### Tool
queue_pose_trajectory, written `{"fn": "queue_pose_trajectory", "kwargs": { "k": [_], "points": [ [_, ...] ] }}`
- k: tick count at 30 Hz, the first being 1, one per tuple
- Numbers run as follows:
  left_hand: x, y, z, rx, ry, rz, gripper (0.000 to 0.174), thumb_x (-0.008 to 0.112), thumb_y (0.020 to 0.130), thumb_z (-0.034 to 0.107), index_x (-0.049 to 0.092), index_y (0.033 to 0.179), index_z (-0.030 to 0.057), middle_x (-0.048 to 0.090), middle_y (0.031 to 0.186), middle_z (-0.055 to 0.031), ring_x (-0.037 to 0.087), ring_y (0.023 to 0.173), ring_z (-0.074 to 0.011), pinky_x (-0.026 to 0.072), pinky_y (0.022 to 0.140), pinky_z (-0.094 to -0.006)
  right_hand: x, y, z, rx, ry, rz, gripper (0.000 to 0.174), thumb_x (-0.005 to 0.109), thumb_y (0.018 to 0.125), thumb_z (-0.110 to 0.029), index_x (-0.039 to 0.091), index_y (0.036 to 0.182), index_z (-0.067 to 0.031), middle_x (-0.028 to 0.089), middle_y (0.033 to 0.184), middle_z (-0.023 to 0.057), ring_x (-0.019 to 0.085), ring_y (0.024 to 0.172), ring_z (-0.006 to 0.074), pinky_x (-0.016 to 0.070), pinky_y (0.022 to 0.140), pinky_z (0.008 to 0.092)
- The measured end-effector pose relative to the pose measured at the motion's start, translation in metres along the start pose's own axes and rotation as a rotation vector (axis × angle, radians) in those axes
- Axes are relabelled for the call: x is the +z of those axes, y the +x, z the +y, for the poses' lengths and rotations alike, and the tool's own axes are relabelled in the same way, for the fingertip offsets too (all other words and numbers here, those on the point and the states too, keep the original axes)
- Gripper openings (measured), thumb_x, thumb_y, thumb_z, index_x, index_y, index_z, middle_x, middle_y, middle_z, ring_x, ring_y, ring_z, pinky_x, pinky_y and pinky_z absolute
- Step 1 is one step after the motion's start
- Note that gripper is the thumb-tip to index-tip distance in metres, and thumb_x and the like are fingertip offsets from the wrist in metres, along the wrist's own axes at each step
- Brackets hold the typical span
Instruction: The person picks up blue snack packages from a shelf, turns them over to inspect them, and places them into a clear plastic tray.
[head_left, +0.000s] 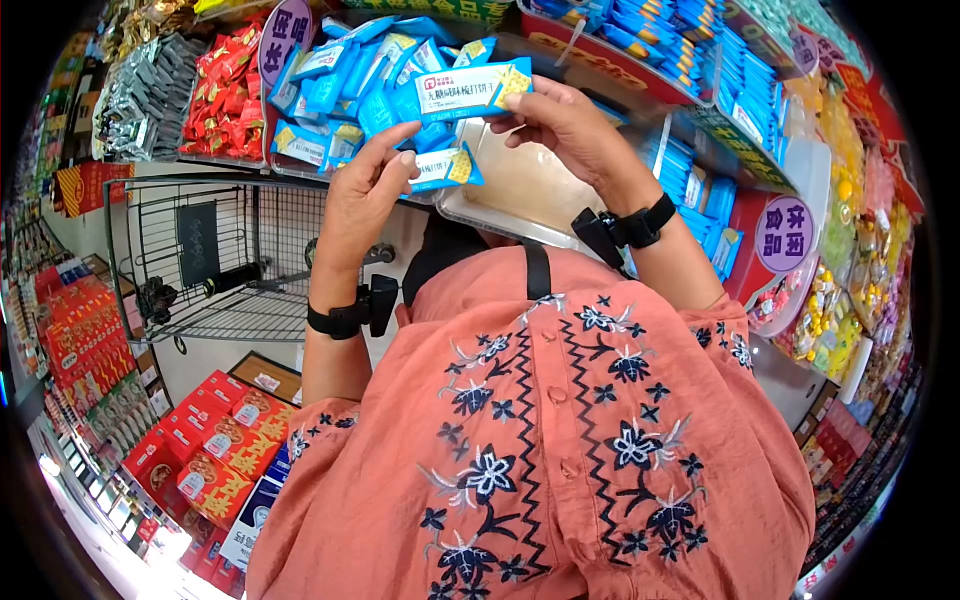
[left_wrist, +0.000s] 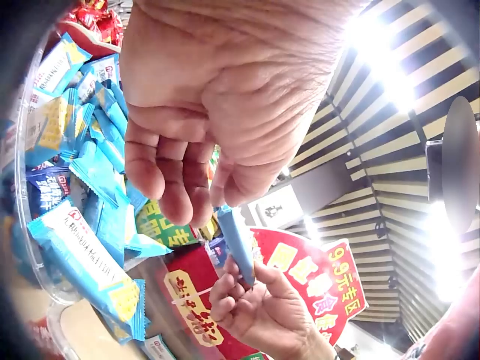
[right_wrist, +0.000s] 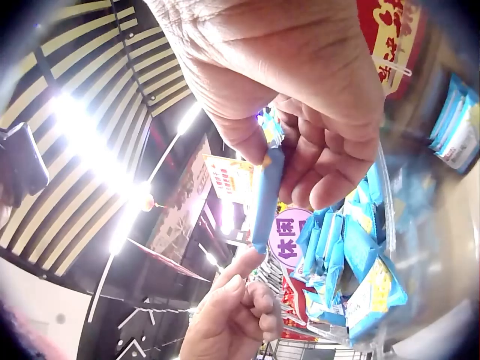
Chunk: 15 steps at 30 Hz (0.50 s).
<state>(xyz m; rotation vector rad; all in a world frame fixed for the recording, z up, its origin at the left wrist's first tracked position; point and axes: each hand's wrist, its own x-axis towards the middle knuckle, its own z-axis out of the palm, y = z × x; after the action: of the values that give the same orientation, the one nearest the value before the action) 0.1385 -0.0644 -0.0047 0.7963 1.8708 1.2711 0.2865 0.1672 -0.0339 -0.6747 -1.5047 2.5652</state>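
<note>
The right hand [head_left: 580,130] grips the right end of a blue-and-white wrapped packet [head_left: 460,92] between thumb and fingers, above a bin of similar packets [head_left: 345,85]. Beside the packet's lower left corner is the left hand [head_left: 365,195], its index fingertip touching the wrapper and its thumb apart. Seen from the right wrist, the packet [right_wrist: 266,199] is edge-on, its far end at the left index fingertip. Another blue packet [head_left: 445,168] lies just right of the left thumb; the left wrist view shows a packet [left_wrist: 94,259] at the bin's edge.
A wire shopping cart [head_left: 225,260] stands at the left, below bins of red packets [head_left: 225,105] and silver packets [head_left: 150,100]. More blue packets [head_left: 675,165] fill the right-hand bin. Red boxes [head_left: 215,450] are stacked at lower left. A beige tray surface [head_left: 520,185] lies beneath the right hand.
</note>
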Motion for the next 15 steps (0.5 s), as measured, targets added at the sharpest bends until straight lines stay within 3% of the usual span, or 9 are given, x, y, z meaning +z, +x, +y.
{"fn": "queue_pose_trajectory", "kwargs": {
  "k": [5,8,11,15],
  "points": [
    [0.001,-0.001,0.002,0.005,0.008,-0.007,0.038,0.056,0.102,0.020,0.059,0.137,0.0075,0.064,0.091,0.0005,0.056,0.078,-0.0036,0.0425,0.068,-0.0194,0.000,-0.002,0.000,0.000,0.008,-0.008,0.030,0.065,0.097,-0.029,0.064,0.117,-0.0057,0.072,0.107,0.0066,0.068,0.097,0.0136,0.0522,0.081,0.0279],
    [0.003,-0.002,0.003,0.009,-0.011,0.041,0.035,0.061,0.099,0.016,0.062,0.132,0.0040,0.063,0.082,0.0007,0.056,0.075,-0.0058,0.0461,0.067,-0.0221,0.001,-0.002,0.000,0.007,0.008,-0.008,0.030,0.065,0.097,-0.029,0.064,0.116,-0.0062,0.072,0.107,0.0065,0.068,0.097,0.0136,0.0519,0.081,0.0278],
    [0.000,-0.003,-0.001,0.000,0.016,-0.007,0.038,0.056,0.102,0.020,0.059,0.137,0.0068,0.064,0.092,0.0005,0.055,0.078,-0.0037,0.0423,0.068,-0.0194,0.002,-0.002,0.001,0.012,0.005,-0.010,0.030,0.065,0.097,-0.029,0.064,0.116,-0.0063,0.072,0.107,0.0064,0.068,0.097,0.0137,0.0520,0.081,0.0279],
    [-0.003,-0.004,-0.009,-0.019,0.022,0.025,0.039,0.057,0.101,0.020,0.059,0.137,0.0051,0.063,0.091,0.0009,0.055,0.078,-0.0040,0.0422,0.067,-0.0192,0.001,0.002,0.006,0.019,-0.001,-0.010,0.029,0.065,0.097,-0.028,0.063,0.116,-0.0063,0.072,0.108,0.0064,0.068,0.096,0.0139,0.0526,0.081,0.0280]
  ]
}}
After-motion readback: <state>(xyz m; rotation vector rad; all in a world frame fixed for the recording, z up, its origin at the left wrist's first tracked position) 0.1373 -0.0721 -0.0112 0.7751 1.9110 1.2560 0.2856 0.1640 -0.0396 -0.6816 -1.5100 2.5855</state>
